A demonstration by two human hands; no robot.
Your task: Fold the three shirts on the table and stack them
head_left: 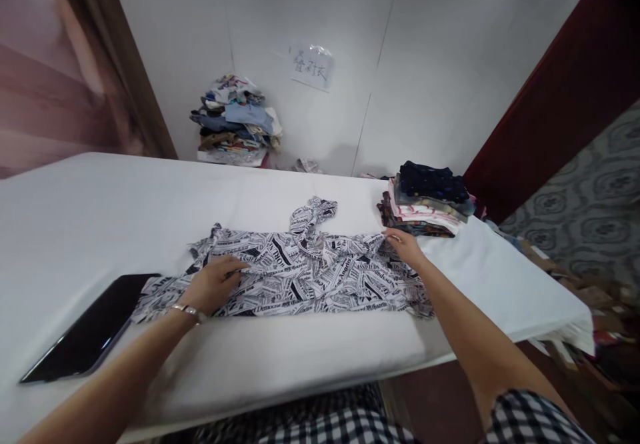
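A black-and-white newspaper-print shirt (295,277) lies partly folded on the white-covered table, its long side running left to right. One sleeve sticks up toward the wall from the middle, and another part spreads out at the left. My left hand (215,285), with a metal band on the wrist, pinches the cloth near the left end. At the right end, my right hand (404,244) grips the shirt's far edge between thumb and fingers.
A black tablet (90,331) lies left of the shirt. Folded clothes (430,197) are stacked at the back right. Behind the table is a taller clothes pile (237,117). A handwritten paper sign (311,67) hangs on the wall. Boxes crowd the floor at right.
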